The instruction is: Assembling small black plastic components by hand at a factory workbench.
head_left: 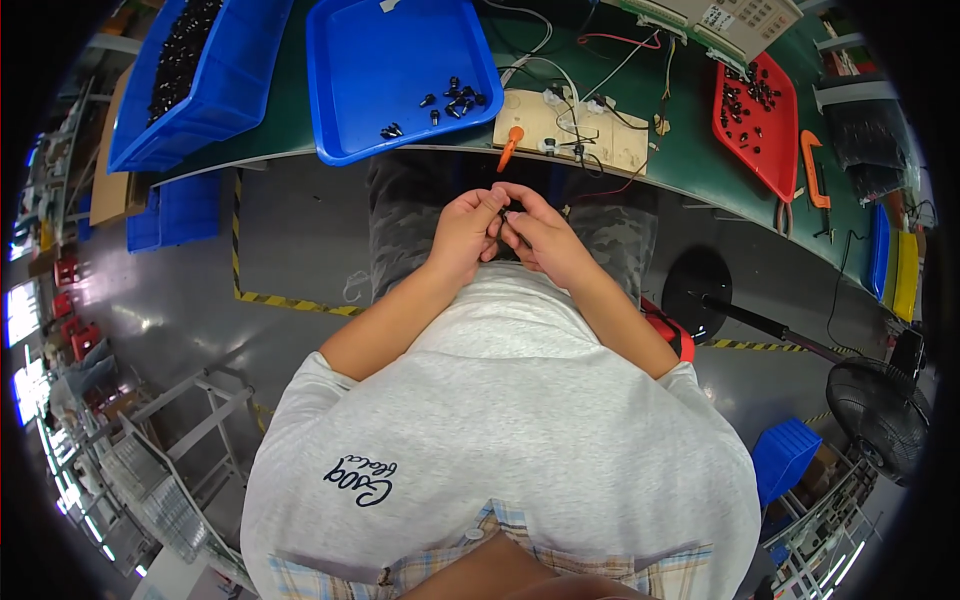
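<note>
Both my hands meet over my lap, just short of the bench edge. My left hand (463, 236) is closed, thumb and fingertips pinched together. Against it, my right hand (545, 238) is closed too, fingers curled inward. Between the fingertips shows a bit of a small black part (507, 214), mostly hidden by the fingers; it resembles the small black parts (460, 98) lying in the blue tray (370, 75) ahead. An orange-handled tool (511, 146) lies at the bench edge beyond my hands, beside a wooden board (620, 145) carrying wires and small fittings.
A deep blue bin (225, 95) full of black parts stands far left. On the right are a red tray (760, 150) of small dark parts and an orange clamp-like tool (813, 170). A beige electrical box (725, 25) sits at the back. A black fan (880, 410) stands right.
</note>
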